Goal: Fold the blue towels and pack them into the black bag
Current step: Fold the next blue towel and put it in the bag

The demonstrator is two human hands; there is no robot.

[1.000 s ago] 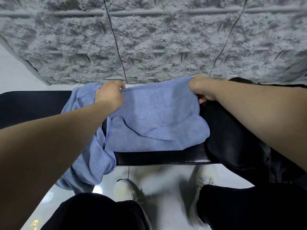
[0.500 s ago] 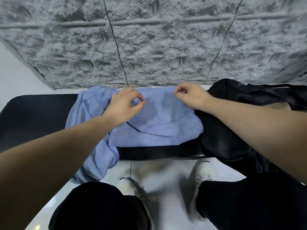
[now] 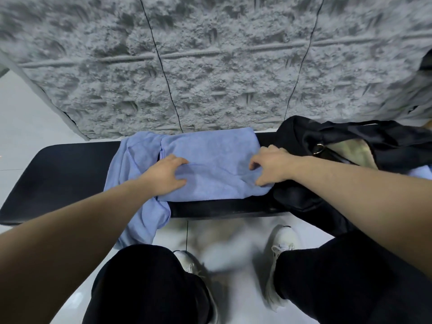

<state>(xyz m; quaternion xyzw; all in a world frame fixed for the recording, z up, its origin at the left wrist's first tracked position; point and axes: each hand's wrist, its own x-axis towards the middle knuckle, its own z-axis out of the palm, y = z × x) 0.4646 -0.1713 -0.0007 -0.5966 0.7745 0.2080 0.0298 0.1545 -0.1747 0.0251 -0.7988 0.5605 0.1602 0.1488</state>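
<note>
The folded towel [image 3: 210,164] lies flat on the black bench [image 3: 65,178], between a second, loose towel [image 3: 138,183] that hangs over the front edge on its left and the black bag [image 3: 350,146] on its right. The bag's mouth gapes upward, showing a pale lining, and its near flap touches the folded towel's right edge.

The left hand [image 3: 167,175] rests palm down on the towel's left end, fingers spread and fairly straight, pressing rather than gripping. The right hand [image 3: 272,166] sits at the right end with its fingers curled down into the cloth; it seems to be pinching the near right corner, though the fingertips are hidden.

The step in hand looks like finishing this fold, either flattening it or taking it in half once more. To do it well, the person should keep the left palm as an anchor so the layers do not slide, and draw the right edge across in one smooth pass, lining up hems before pressing down. The cloth is soft and limp, so corners will droop unless held at both ends. The loose towel underneath may drag along; it is best kept apart. The bundle should end up narrower than the bag's opening before it is lifted in.
</note>
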